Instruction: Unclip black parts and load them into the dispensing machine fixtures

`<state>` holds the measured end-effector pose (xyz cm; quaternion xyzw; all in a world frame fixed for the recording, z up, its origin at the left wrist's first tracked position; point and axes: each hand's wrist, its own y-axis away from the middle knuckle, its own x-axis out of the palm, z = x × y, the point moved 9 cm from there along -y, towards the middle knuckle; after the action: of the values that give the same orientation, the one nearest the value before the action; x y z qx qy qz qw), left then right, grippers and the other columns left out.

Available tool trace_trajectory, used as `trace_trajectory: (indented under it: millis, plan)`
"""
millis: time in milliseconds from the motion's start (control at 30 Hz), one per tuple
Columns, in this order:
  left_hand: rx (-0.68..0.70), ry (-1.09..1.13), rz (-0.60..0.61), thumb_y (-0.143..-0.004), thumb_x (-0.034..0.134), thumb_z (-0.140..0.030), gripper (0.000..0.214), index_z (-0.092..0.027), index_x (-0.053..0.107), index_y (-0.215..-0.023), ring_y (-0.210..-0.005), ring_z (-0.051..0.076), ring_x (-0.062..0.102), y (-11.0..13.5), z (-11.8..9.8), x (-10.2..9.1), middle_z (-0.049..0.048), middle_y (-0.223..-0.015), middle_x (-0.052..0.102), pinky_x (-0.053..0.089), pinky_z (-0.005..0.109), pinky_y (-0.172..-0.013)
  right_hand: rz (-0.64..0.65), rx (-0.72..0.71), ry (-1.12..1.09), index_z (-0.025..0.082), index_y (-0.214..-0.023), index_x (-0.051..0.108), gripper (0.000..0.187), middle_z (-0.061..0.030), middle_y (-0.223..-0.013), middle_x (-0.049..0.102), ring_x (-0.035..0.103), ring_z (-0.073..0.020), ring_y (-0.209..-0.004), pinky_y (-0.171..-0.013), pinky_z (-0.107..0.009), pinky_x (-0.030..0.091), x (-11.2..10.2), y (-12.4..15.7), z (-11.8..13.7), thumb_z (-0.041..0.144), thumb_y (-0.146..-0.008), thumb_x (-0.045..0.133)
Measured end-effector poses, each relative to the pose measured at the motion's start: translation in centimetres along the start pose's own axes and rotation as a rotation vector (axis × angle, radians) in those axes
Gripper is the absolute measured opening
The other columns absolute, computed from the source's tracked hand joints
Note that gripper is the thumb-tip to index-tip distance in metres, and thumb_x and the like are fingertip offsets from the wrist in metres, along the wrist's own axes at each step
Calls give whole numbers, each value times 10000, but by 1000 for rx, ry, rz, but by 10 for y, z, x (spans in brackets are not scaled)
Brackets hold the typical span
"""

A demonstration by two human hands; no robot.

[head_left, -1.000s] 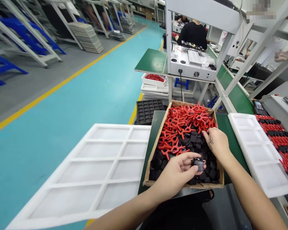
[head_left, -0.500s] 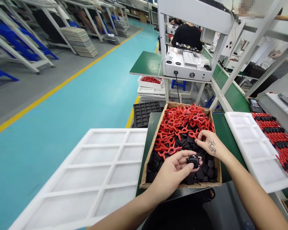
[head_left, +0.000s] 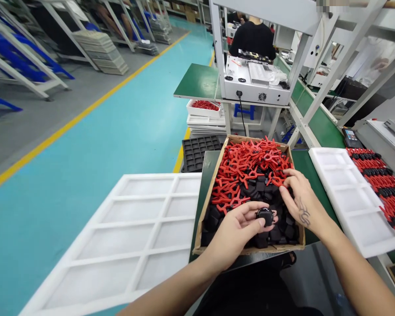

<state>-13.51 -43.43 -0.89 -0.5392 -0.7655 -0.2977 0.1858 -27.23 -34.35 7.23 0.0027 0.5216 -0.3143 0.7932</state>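
Observation:
A cardboard box (head_left: 212,188) sits on the green bench in front of me, filled with red clips (head_left: 250,164) at the far end and small black parts (head_left: 283,230) at the near end. My left hand (head_left: 233,232) hovers over the box's near edge and pinches a small black rounded part (head_left: 265,216) between thumb and fingers. My right hand (head_left: 299,197) reaches into the pile, its fingers curled down among the red clips and black parts; what they grip is hidden.
A white foam tray (head_left: 128,237) with empty compartments lies to the left, another white tray (head_left: 349,197) to the right beside rows of red and black assembled pieces (head_left: 382,184). A black tray (head_left: 199,151) lies beyond. A person in black sits at a white machine (head_left: 255,83) ahead.
My right hand shifted slightly nearer and to the right within the box, fingers digging into the pile. My left hand kept hold of the black part and barely moved.

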Motion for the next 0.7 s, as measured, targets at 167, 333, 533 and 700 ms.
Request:
trace_trajectory:
  millis: [167,333,533,700]
  plan:
    - [-37,82,20,-798,966,-296,404,-141,778,-1120,-1042,315,824,-1,0,2,149,-1080,858,677,442,-951,25,196,-214,268,-1016,562,134,-63,-1076,714,706,-231,-931,-831,-351,605,-28,50,-5,382,-1084,583]
    - [-42,99,60,-815,956,-264,386,-143,780,-1137,-1059,316,824,-3,1,3,145,-1098,856,687,415,-934,-8,332,-348,270,-1254,701,314,-51,-1009,761,737,-221,-867,-758,-308,647,-39,86,-11,405,-980,774]
    - [-31,23,101,-865,915,-246,351,-150,786,-1176,-1123,304,803,-1,2,5,142,-1220,832,683,420,-978,139,372,-440,286,-1165,845,231,-61,-976,794,735,-206,-785,-627,-286,615,-20,87,1,414,-1000,746]
    - [-46,-9,127,-873,911,-279,356,-163,787,-1186,-1159,305,793,2,1,9,134,-1252,822,681,384,-971,200,436,-467,281,-1104,865,229,-61,-960,832,766,-234,-797,-678,-331,620,-7,88,-5,441,-983,755]
